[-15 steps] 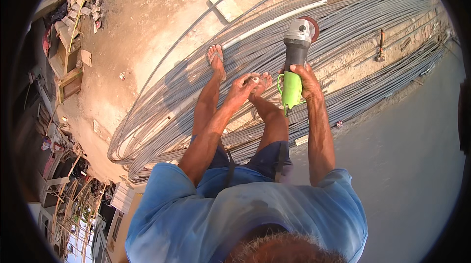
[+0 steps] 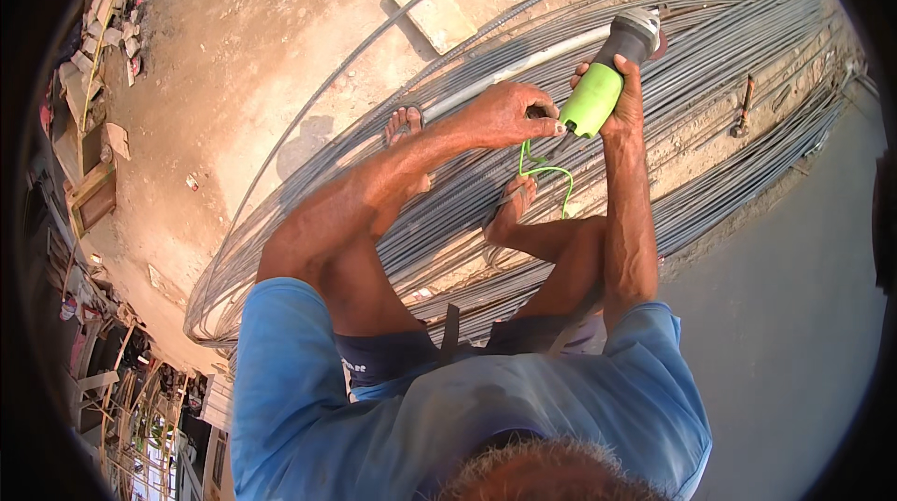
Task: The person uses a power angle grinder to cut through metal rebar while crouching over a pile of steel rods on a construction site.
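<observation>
My right hand [image 2: 624, 104] wraps around the green rear body of an angle grinder [image 2: 598, 97], which tilts up to the right. Its grey metal head and dark reddish disc [image 2: 661, 45] are at the far end, away from me. At the grinder's tail is my left hand [image 2: 512, 116], fingers curled and thumb stretched toward the cable end. Whatever the left fingers may hold is hidden. A thin green cord [image 2: 568, 185] loops down below the left hand, over the steel bars. Long ribbed steel rebars [image 2: 448, 193] lie bundled under both hands.
My sandalled feet [image 2: 512, 207] stand among the rebars. A pale pipe [image 2: 523, 66] and a flat pale block [image 2: 433, 13] lie beyond. To the right are a hammer-like tool [image 2: 744, 108] and a smooth grey surface [image 2: 785, 314]. Bricks and wood scraps [image 2: 93, 174] line the far left.
I have gone into a lower squat, knees spread. The right hand has moved the grinder up and right, tilting it. My left hand has come across to its tail, and the green cord now hangs looped.
</observation>
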Available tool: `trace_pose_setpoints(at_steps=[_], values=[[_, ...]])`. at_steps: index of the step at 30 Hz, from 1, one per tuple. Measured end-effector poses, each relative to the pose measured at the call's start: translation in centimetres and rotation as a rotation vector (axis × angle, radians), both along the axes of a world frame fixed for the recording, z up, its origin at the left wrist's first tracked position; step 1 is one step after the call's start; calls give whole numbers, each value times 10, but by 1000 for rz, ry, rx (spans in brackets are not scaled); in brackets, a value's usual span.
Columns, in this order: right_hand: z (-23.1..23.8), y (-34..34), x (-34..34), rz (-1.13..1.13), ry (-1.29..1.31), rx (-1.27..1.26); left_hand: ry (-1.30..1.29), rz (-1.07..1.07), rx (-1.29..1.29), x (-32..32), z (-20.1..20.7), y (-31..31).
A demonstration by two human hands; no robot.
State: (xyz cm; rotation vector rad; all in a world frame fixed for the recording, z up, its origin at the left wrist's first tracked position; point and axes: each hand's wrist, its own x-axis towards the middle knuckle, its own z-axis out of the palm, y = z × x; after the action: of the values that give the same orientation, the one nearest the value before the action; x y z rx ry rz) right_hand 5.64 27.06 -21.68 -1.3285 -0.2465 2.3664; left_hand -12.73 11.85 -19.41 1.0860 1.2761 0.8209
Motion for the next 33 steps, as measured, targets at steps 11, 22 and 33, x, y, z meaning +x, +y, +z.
trace_pose_setpoints(at_steps=[11,22,33], values=[[-24,52,-64,-69,-158,426,-186,309,36,-13,-68,34],[-52,83,-95,-303,-17,517,-176,577,-22,-7,-47,40],[-48,107,-73,-445,79,288,204,658,-21,29,-13,86]])
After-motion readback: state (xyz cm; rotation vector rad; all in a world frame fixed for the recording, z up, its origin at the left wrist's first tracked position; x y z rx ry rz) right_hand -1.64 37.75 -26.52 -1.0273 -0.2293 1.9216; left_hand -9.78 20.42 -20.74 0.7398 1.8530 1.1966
